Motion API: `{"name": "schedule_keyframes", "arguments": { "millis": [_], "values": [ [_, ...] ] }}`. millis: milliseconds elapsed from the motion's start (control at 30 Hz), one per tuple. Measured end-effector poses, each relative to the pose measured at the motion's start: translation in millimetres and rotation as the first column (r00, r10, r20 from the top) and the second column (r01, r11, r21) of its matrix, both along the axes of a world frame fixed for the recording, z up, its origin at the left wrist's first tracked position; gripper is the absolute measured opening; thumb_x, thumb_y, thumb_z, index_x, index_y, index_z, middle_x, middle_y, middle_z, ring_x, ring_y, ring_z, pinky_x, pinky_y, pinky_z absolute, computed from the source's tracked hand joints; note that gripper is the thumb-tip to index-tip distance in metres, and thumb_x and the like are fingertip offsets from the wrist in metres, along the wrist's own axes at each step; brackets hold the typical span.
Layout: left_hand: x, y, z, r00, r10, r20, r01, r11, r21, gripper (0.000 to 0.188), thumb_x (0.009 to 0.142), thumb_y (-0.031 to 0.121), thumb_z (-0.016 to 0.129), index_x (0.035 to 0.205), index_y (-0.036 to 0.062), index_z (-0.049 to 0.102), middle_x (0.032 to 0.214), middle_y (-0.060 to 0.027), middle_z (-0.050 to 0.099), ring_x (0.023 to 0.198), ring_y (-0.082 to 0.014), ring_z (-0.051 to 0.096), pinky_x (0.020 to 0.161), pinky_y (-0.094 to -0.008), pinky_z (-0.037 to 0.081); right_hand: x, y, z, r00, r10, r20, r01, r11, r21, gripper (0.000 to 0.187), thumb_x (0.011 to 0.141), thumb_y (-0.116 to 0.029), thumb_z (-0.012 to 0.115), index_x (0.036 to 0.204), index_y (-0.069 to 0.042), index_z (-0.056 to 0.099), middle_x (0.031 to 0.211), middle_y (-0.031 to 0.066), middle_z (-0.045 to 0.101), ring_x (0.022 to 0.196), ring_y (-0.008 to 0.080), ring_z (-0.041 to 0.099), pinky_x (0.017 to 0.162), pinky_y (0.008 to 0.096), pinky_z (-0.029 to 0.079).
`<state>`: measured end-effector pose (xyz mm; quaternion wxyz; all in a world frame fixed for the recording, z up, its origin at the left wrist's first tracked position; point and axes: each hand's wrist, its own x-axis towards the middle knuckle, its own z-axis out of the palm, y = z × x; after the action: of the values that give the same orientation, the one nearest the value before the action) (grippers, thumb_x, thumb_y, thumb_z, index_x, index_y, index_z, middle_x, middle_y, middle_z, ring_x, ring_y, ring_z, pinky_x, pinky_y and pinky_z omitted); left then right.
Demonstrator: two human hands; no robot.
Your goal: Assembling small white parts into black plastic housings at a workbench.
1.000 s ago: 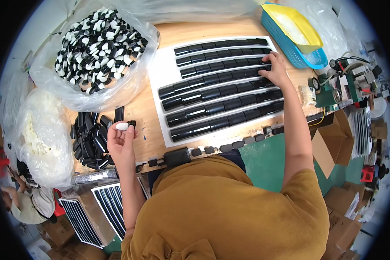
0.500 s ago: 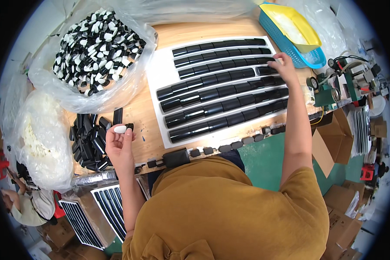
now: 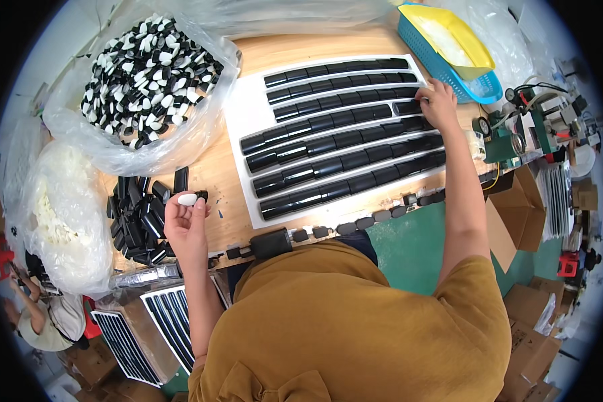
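"What are your hands holding?"

"My left hand [image 3: 186,226] has its fingers pinched round a small white-and-black piece [image 3: 188,199], just right of the heap of black pieces [image 3: 134,218]. I grip it by the edge, which I'd say leaves its white face clear."

"And the right?"

"My right hand [image 3: 439,107] has its fingers close together at the right end of a black segment [image 3: 405,107], last in the fourth row from the far edge. Whether they grip it or only touch it, I can't tell."

"Why does that segment stand out?"

"A pale gap parts it from its row on the white sheet [image 3: 251,104]. The other segments lie end to end, probably to keep the rows even."

"And the heap?"

"It sits on the counter [image 3: 211,177] left of the sheet, likely for easy reach."
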<state>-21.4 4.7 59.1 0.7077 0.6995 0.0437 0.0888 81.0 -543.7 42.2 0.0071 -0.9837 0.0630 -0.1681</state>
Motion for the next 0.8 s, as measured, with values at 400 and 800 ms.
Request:
{"name": "schedule_keyframes", "arguments": {
  "millis": [400,800],
  "values": [
    [-1.1,-1.7,-1.1,1.0,-0.014,-0.005,0.014,1.0,-0.018,0.018,0.09,-0.001,0.061,0.106,-0.0002,0.054,0.09,-0.0023,0.059,0.08,-0.008,0.058,0.073,-0.0215,0.048,-12.9,82.8,-8.2,0.999,-0.012,0.045,0.015,0.997,-0.08,0.021,0.08,-0.033,0.068,0.086,-0.014,0.075,0.128,0.016,0.055,0.122,0.0378,0.043,0.102,0.0521,0.032],
    [2.8,-3.3,-2.9,0.998,-0.069,-0.002,0.068,0.988,-0.135,0.021,0.093,0.004,0.059,0.113,0.0004,0.055,0.098,-0.0047,0.063,0.089,-0.0134,0.064,0.077,-0.027,0.053,-20.6,138.6,1.8,0.996,-0.09,0.019,0.06,0.789,0.612,0.025,0.081,-0.019,0.072,0.096,-0.004,0.059,0.092,0.0135,0.067,0.088,0.0321,0.064,0.078,0.0395,0.049]
  ]
}}
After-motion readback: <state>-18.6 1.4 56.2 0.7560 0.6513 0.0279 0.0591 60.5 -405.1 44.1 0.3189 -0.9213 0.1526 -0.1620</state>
